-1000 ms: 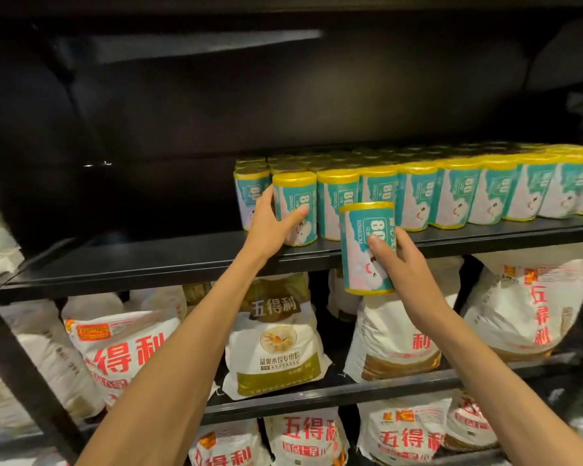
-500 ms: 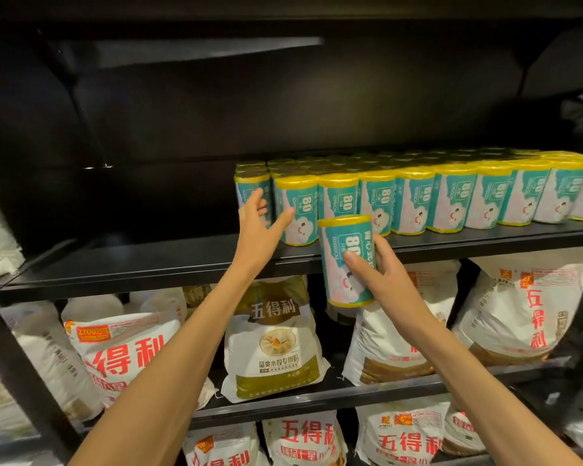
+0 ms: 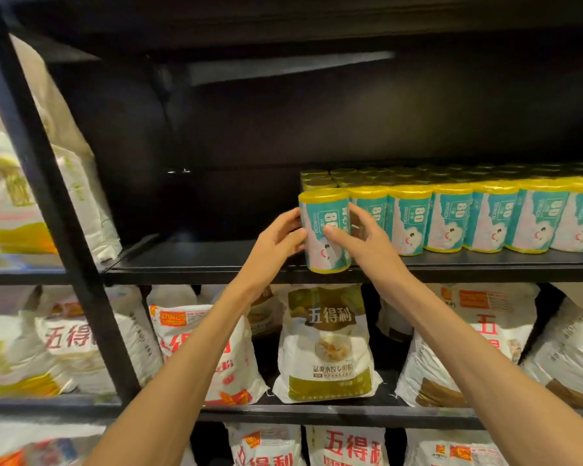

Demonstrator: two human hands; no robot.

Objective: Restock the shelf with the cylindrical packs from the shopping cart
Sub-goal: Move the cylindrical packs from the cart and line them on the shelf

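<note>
Head view, both hands (image 3: pixel 320 238) gripping pack (image 3: pixel 324 230)

You are standing in a shop aisle: a black metal shelf (image 3: pixel 216 264) carries a packed row of identical teal-and-yellow cylindrical packs (image 3: pixel 451 216), and the shelves below hold many printed flour bags (image 3: pixel 330 344), all alike in brand and faced outward like retail stock.

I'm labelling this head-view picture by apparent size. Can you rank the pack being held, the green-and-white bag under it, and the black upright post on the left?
1. Black post: spans most of the frame height.
2. Green-and-white bag.
3. Held pack, gripped by the left hand and right hand.

This is apparent size only; the post may be nearer the camera.
</note>
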